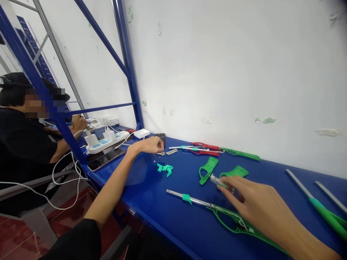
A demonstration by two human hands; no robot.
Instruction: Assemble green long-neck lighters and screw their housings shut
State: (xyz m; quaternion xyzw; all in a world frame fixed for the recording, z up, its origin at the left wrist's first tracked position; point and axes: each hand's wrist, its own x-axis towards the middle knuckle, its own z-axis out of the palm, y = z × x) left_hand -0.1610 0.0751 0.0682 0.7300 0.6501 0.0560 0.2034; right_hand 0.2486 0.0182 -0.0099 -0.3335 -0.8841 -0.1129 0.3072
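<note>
A small clear part (215,180) is pinched between thumb and fingers of the right hand (221,183), above a blue desk (151,193). Nearer the viewer lies an open green handle shell (255,234) with a metal tube (175,194). The left hand (151,144) is at the desk's far side, fingers curled; whether it holds anything cannot be told. Teal clips (169,169) lie between the hands. Farther left are a phone (107,160), a power strip (108,142) and a seated person (23,135) in black.
</note>
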